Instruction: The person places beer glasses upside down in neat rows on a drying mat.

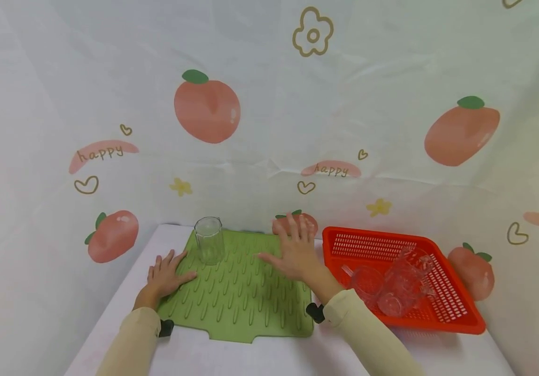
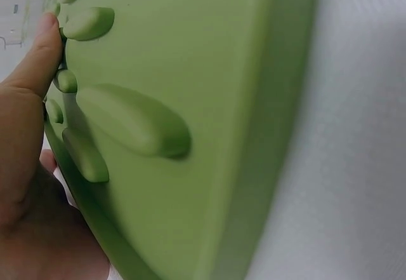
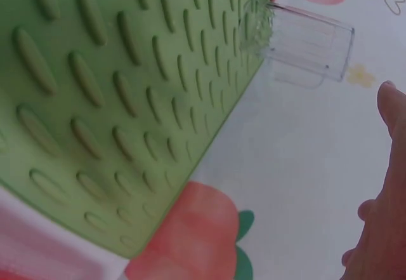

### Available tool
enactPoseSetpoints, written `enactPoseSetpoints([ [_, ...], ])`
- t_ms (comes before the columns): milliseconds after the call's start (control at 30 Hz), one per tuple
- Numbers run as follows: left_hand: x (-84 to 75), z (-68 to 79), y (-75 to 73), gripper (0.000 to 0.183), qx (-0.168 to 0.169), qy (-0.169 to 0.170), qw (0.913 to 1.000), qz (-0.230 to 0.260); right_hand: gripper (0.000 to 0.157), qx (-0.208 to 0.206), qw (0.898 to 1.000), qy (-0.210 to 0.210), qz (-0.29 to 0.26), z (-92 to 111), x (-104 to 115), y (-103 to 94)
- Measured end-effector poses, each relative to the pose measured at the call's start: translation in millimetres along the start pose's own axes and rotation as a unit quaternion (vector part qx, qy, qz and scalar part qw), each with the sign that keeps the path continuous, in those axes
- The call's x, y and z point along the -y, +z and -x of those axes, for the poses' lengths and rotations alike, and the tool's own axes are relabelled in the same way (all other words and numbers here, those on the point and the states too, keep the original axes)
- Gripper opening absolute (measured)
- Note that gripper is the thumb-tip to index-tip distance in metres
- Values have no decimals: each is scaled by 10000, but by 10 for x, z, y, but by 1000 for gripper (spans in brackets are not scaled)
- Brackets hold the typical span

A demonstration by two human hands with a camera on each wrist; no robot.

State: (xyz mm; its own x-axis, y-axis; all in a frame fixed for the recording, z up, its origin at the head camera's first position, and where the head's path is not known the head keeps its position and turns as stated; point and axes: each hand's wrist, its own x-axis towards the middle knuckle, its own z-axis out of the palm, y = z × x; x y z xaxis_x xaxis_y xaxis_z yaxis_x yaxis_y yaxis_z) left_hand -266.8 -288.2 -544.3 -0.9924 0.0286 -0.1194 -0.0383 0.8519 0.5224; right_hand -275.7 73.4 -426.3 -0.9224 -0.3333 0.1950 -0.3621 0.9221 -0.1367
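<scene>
A green drying mat [image 1: 246,292] with raised oval ridges lies on the white table. Upright near its back left corner stands a clear glass mug [image 1: 210,243]; its handle shows in the right wrist view, where the mug [image 3: 307,42] appears sideways. My left hand [image 1: 166,277] rests at the mat's left edge, fingers spread, and in the left wrist view its thumb [image 2: 38,61] lies along the ridges. Above the mat's right side, my right hand [image 1: 295,253] is raised with straight, spread fingers and holds nothing.
To the right of the mat sits a red plastic basket [image 1: 457,297] with slotted walls. Several clear glass mugs [image 1: 400,287] lie inside it, overlapping one another. Behind the table hangs a white cloth [image 1: 269,115] printed with peaches, hearts and flowers.
</scene>
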Motion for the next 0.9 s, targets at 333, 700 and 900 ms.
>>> enactPoseSetpoints([
  [333, 23, -24, -12, 85, -30, 39, 10000, -40, 94, -55, 9998, -108, -144, 132, -221, -123],
  [700, -16, -6, -19, 86, 69, 14, 10000, 17, 93, 137, 9999, -25, 94, 343, -446, -251],
  [900, -35, 17, -22, 84, 29, 35, 10000, 9, 96, 128, 9998, 31, 138, 432, -560, -366],
])
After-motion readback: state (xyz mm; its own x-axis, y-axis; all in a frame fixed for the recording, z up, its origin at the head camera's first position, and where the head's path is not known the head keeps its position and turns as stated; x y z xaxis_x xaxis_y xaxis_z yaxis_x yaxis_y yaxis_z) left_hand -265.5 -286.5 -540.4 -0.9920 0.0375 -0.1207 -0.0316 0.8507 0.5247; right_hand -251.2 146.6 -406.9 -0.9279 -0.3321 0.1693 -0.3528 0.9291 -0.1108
